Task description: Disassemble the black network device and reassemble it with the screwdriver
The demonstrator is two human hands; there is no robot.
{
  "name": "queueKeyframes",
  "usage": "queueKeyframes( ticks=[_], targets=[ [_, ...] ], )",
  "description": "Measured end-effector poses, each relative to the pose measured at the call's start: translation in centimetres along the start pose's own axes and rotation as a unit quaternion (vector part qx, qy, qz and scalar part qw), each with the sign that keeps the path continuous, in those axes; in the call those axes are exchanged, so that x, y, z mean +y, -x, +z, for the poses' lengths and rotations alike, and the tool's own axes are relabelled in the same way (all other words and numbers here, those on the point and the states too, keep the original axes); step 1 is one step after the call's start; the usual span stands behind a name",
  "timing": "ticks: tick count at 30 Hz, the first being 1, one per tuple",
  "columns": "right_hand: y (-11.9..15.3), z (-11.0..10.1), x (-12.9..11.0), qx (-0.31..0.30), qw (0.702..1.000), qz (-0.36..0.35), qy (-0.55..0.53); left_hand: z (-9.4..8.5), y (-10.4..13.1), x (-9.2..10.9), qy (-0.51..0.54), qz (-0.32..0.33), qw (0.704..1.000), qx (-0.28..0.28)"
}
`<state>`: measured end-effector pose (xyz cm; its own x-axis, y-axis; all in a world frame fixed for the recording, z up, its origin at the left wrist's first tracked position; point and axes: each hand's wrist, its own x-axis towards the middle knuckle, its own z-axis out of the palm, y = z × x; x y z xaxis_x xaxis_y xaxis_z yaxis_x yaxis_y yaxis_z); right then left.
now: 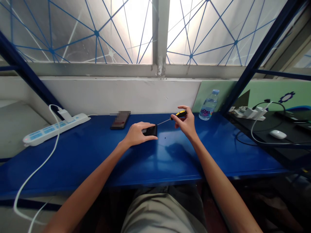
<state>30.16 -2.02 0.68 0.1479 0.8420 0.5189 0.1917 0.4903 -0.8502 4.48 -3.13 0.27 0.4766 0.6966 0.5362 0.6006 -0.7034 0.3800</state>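
Observation:
A small black device rests on the blue table, and my left hand is closed around it, with the thumb and fingers on its long edges. My right hand pinches a yellow-and-black screwdriver. The screwdriver's thin shaft points left, and its tip meets or nearly meets the device's right end near the upper corner. A tiny dark speck lies on the table just right of the device.
A phone lies left of my hands. The water bottle stands at the back right. A white power strip with a cable sits far left. A white mouse and cables are on a black table at right.

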Motion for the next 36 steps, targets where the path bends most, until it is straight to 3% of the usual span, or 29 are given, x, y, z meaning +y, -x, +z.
queueKeyframes(
  ticks=[5,12,28,36],
  targets=[
    [0.0,-0.1,-0.1,0.005,1.0,0.003,0.011,-0.1,0.0,0.0,0.001,-0.004,1.0,0.005],
    [0.0,0.0,0.2,-0.034,0.999,0.005,-0.014,-0.1,0.0,-0.1,0.0,-0.01,1.0,-0.002],
    [0.0,0.2,0.0,0.009,1.0,0.023,0.01,0.2,0.1,-0.2,-0.016,0.002,1.0,0.001],
    [0.0,-0.2,-0.4,0.054,0.993,0.02,0.1,0.9,0.3,-0.3,-0.057,0.008,0.997,-0.043]
  ],
)
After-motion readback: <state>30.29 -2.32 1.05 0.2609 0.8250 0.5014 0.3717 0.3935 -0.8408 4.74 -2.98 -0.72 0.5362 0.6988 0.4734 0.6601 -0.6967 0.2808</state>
